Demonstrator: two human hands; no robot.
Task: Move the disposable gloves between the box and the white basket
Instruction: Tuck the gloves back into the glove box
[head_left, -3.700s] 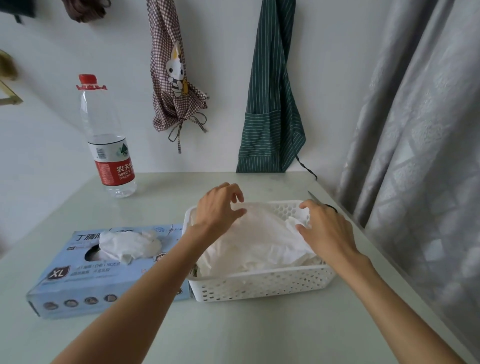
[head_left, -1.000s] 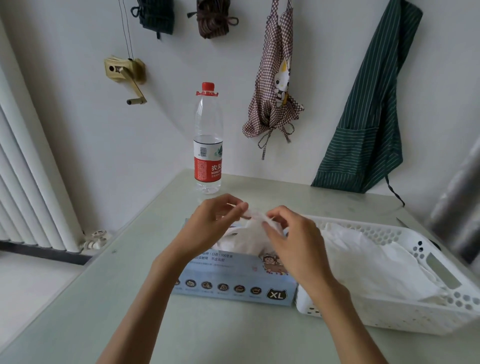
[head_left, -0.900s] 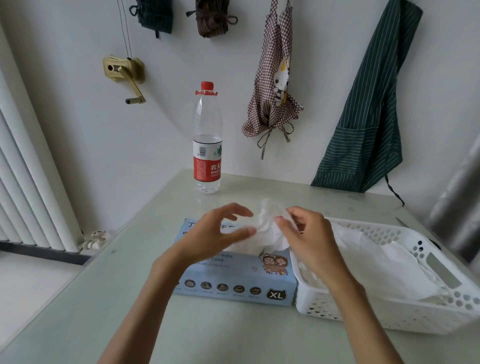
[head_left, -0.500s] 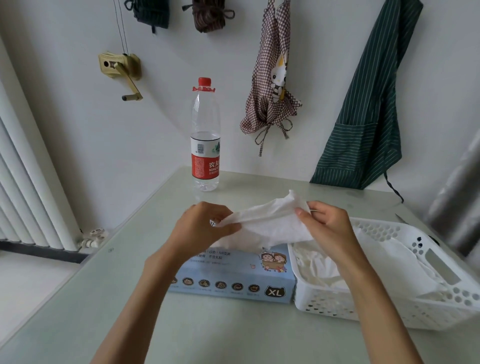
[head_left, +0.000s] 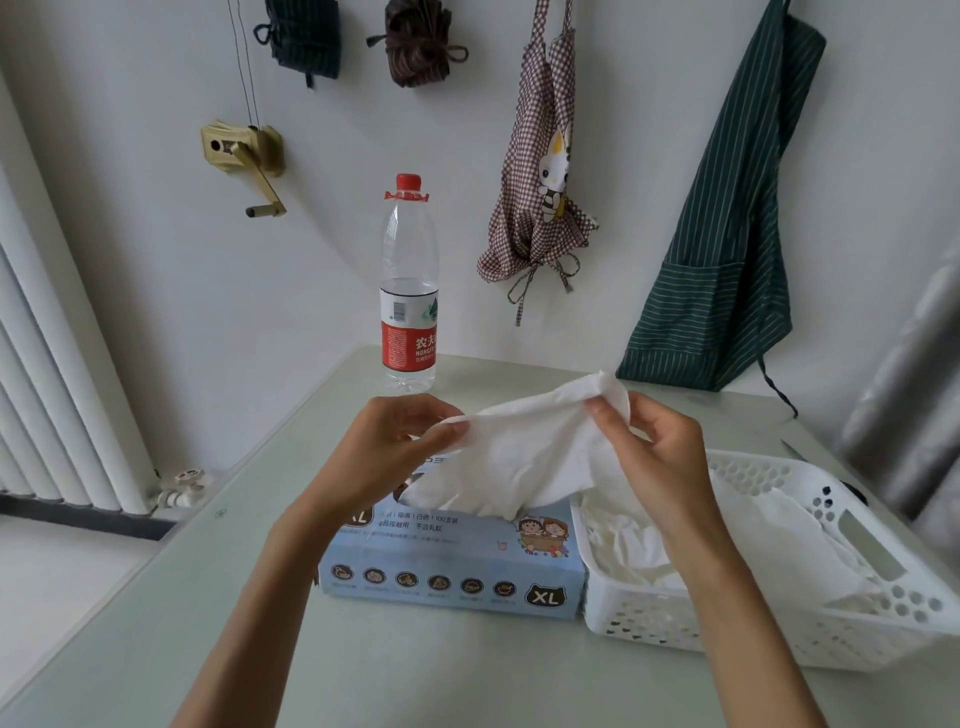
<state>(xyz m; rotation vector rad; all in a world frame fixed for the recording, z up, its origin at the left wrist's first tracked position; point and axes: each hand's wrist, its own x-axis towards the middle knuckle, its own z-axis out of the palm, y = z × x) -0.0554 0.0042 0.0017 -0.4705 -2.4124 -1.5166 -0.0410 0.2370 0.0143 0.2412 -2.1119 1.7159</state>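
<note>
Presently, both hands are raised above the pale green table (head_left: 156, 597) and hold a single white disposable glove (head_left: 524, 457) stretched between them. Left hand (head_left: 379, 457) pinches the glove's left edge between thumb and fingers; right hand (head_left: 654, 457) pinches the upper right edge, fingers curled round the material. Hands are apart, with the glove spanning the gap and sagging in loose folds. Its lower edge hangs down to the top of the light blue glove box (head_left: 452, 566), which lies flat on the table directly below and bears an "XL" mark on its near face; whether the glove is fully clear of the box opening cannot be determined. White basket (head_left: 779, 623) stands just beside the box on its right, the two apparently touching at their near corners. Inside the basket lies a heap of further white gloves (head_left: 623, 540), crumpled. At the far side of the table, left of centre, a clear water bottle (head_left: 409, 291) with red cap and red label stands upright, partly filled. On the far wall hang a checked apron (head_left: 540, 171) and, to its right, a green striped apron (head_left: 727, 234). A white radiator (head_left: 47, 364) occupies the left wall.
</note>
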